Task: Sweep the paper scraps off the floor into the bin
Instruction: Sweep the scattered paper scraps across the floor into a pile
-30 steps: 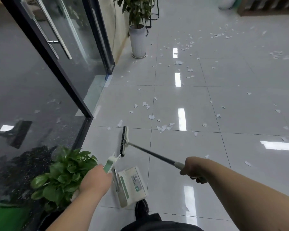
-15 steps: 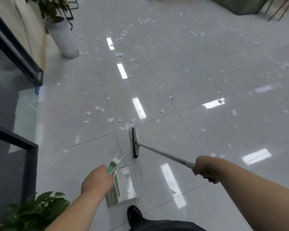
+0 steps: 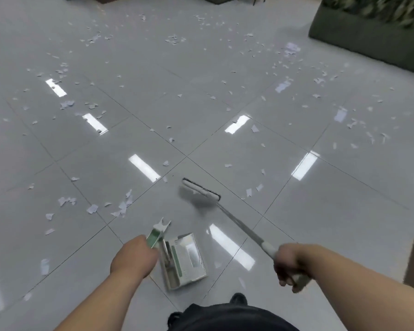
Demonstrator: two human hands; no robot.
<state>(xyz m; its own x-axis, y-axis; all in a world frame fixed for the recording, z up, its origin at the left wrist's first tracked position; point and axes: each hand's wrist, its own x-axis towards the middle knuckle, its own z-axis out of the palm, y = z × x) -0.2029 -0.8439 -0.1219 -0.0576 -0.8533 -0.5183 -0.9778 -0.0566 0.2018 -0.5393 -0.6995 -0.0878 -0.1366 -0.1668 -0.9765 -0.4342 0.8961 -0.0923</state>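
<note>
Scattered paper scraps — left grip holds dustpan, right grip broom.

Broom head blurred (planter cropped top-right).

The person's forearms are bare along the whole length that shows, from the left hand and the right hand back to the lower edge. Between them, at the bottom middle, sits a stretch of black clothing, plain and matte, with a rounded upper outline; shirt hem or trousers, I cannot tell. Just above it shows the rounded toe of a black shoe, and a second dark tip shows at the cloth's left side, too blurred to make out
</note>
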